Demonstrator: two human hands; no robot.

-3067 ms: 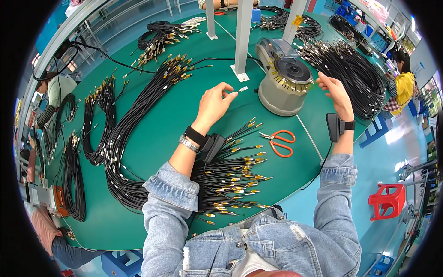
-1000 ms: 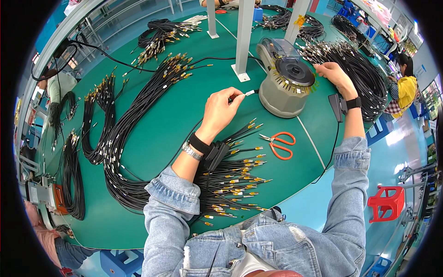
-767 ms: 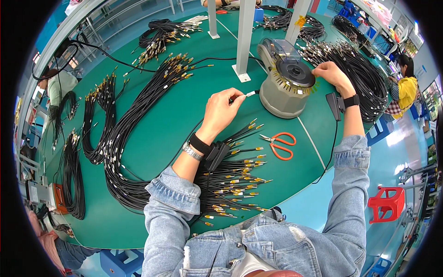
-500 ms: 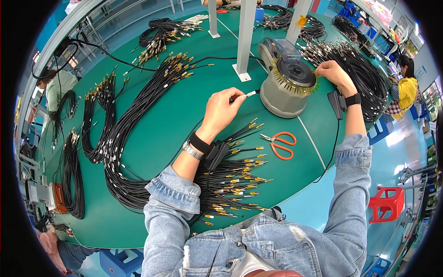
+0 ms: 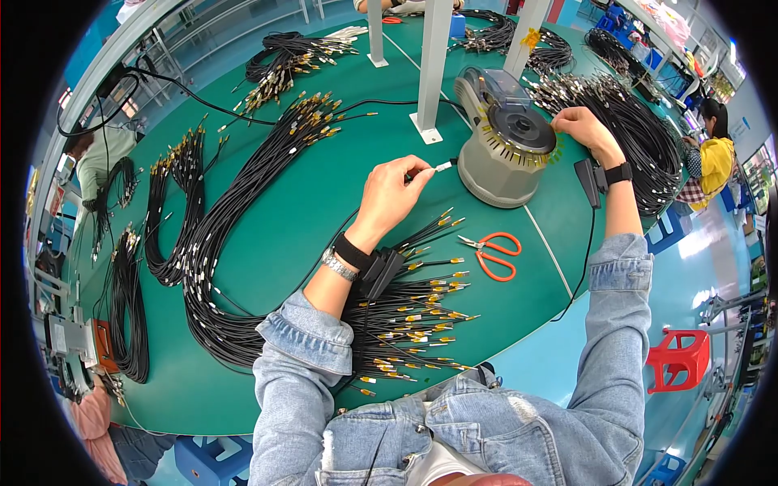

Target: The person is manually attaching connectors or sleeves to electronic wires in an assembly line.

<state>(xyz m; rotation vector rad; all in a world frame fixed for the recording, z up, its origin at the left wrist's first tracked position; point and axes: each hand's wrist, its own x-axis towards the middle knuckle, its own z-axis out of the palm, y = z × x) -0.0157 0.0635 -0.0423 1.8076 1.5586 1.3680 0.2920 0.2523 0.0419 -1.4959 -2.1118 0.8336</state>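
My left hand (image 5: 391, 194) is closed in a pinch around the end of a black cable. The cable's white tip (image 5: 444, 166) sticks out toward the round grey dispenser (image 5: 496, 174). Yellow tabs (image 5: 509, 152) fan out around the dispenser's black disc. At the disc's right edge my right hand (image 5: 585, 130) has thumb and forefinger pressed together beside the tabs; what lies between the fingertips is too small to make out. Orange-handled snips (image 5: 496, 255) lie on the green table (image 5: 454, 324) in front of the dispenser.
Bundles of black cables with yellow-tagged ends (image 5: 413, 324) lie by my left forearm, and more (image 5: 235, 219) curve across the left side. Another large bundle (image 5: 632, 121) sits beyond my right hand. Grey posts (image 5: 432, 73) rise behind the dispenser. A red stool (image 5: 679, 360) stands at right.
Both my hands hold nearly the same place and pinch. At the lower left, a person in a pink sleeve has shifted closer to the table edge.
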